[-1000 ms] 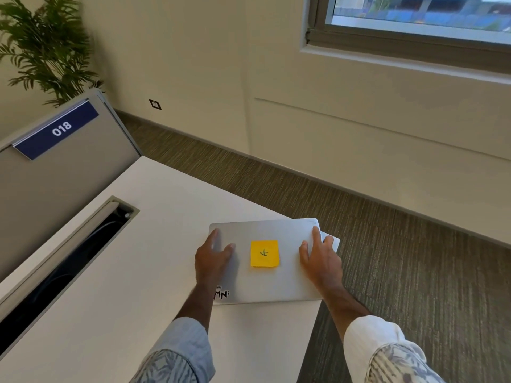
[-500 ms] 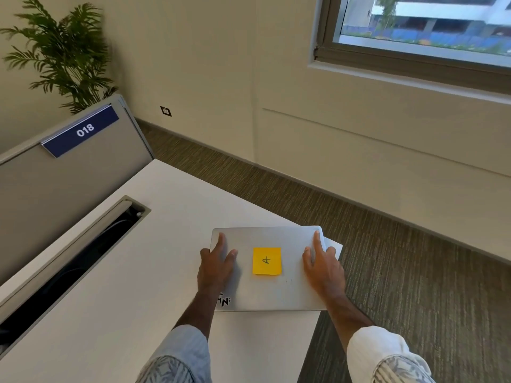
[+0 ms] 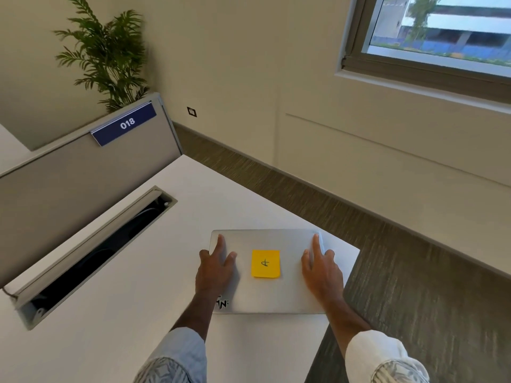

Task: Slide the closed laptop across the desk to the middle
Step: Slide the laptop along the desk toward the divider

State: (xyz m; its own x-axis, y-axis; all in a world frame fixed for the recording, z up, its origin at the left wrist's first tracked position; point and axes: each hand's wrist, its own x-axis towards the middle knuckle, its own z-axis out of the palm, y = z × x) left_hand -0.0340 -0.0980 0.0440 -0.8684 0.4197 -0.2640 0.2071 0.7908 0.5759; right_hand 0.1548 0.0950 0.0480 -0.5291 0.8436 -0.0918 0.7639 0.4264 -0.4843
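The closed silver laptop [image 3: 279,288], a yellow sticky note [image 3: 265,264] on its lid, lies flat at the white desk [image 3: 110,313]'s right corner, lower centre of frame.

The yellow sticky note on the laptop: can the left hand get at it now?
Probably yes. The left hand lies flat on the laptop lid just beside the yellow sticky note, and nothing stands between them; the right hand rests on the other side.
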